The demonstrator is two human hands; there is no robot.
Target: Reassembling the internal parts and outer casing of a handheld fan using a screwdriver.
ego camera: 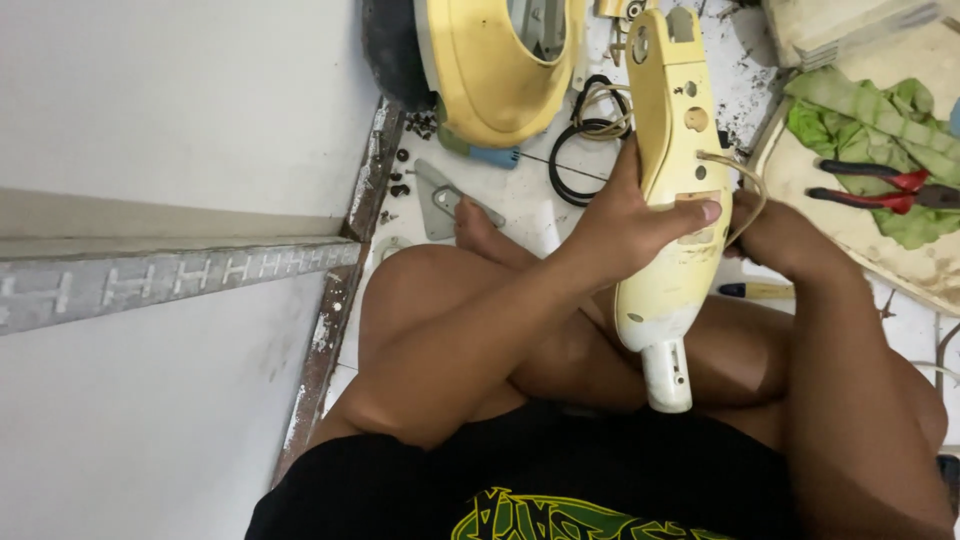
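I sit cross-legged on a white floor. My left hand (635,222) grips a long yellow plastic housing (678,150) from its left side, thumb pressed across its front. The housing stands upright over my lap, with a white stub (668,375) at its lower end and several holes near the top. My right hand (775,235) is behind the housing's right edge, where a thin beige wire (745,195) loops out; its fingers are hidden. A larger yellow shell (495,70) lies on the floor ahead.
Black and beige cable coils (590,130) lie by the shell. Small screws (400,180) and a grey bracket (440,200) sit near a metal door track (340,300). Red-handled pliers (880,188) rest on a green cloth (880,130) at right. A yellow-handled tool (755,291) lies by my knee.
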